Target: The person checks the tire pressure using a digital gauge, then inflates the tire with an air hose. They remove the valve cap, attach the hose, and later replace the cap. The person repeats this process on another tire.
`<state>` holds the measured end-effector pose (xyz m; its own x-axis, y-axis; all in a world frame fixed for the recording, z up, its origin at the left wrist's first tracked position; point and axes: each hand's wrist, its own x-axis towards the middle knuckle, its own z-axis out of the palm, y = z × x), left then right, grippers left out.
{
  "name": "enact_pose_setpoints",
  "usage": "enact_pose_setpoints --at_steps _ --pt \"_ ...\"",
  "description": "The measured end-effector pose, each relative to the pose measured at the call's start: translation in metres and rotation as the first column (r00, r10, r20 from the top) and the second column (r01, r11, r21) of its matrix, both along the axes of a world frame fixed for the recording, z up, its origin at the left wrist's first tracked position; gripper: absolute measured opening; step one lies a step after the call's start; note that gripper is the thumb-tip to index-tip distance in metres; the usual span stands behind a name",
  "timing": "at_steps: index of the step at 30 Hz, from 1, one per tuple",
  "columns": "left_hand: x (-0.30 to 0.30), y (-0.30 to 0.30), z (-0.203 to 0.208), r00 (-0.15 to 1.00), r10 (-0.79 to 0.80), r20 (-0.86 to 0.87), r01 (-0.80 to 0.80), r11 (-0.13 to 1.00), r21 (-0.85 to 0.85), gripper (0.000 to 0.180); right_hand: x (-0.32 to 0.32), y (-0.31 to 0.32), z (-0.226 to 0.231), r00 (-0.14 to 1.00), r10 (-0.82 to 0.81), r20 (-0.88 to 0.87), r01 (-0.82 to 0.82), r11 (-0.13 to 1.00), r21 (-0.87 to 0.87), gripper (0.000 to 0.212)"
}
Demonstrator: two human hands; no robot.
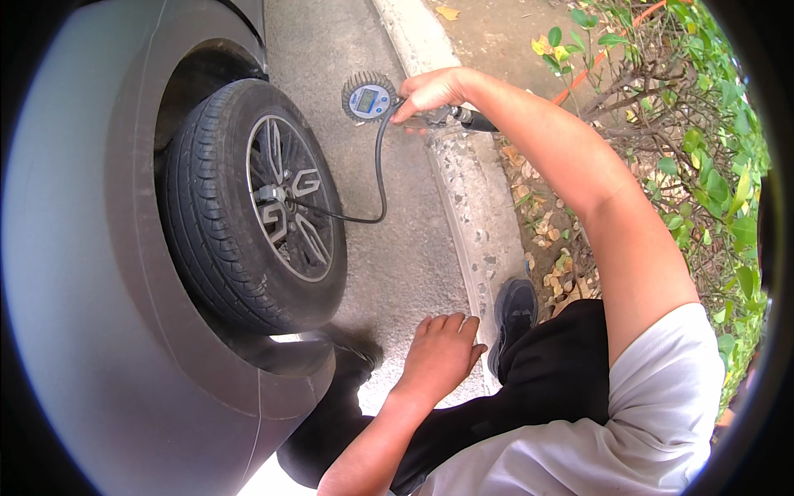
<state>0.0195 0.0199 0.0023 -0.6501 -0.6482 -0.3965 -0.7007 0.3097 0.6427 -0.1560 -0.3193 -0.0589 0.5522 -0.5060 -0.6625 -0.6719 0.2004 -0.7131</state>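
Observation:
My right hand (437, 93) is closed round the handle of a digital tire inflator gauge (366, 101), its round face with a small screen turned upward. A thin black hose (382, 169) loops down from the gauge to a metal chuck (273, 194) at the wheel. There the chuck sits against the spoked rim (311, 183) of the car tire (219, 215); its exact seat on the valve is hard to see. My left hand (447, 351) hangs over my leg, fingers apart, holding nothing.
A grey car body (99, 273) fills the left side, its fender arching over the tire. Beyond the asphalt (413, 264) runs a concrete curb (463, 198). Leafy shrubs (703, 165) and an orange hose (583, 81) lie to the right. My dark shoe (517, 310) rests by the curb.

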Motion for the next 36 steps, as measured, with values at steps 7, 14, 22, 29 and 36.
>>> enact_pose_setpoints --at_steps 7,14,22,29,36 --pt "0.0 0.0 -0.001 1.0 -0.008 0.007 0.008 1.0 -0.003 0.037 0.0 -0.003 -0.007 0.999 -0.025 0.032 0.022 0.997 0.072 0.039" --pt "0.0 -0.001 -0.002 1.0 -0.013 0.011 0.013 1.0 0.01 0.037 -0.001 -0.006 -0.011 0.999 -0.008 0.039 0.006 0.998 0.062 0.043" --pt "-0.001 -0.001 0.0 1.0 -0.014 0.016 0.013 1.0 0.019 0.038 -0.002 -0.006 -0.013 0.998 0.02 0.052 -0.022 0.999 0.035 0.046" --pt "0.001 -0.02 0.009 0.986 0.148 -0.08 -0.158 0.98 -0.124 0.047 0.008 0.002 -0.014 1.0 -0.025 -0.013 0.023 0.995 -0.094 0.036" --pt "0.051 -0.071 0.027 0.723 0.642 -0.256 -0.605 0.409 -0.684 0.062 0.024 0.015 -0.029 0.956 -0.01 -0.293 -0.184 0.76 -0.624 0.036"
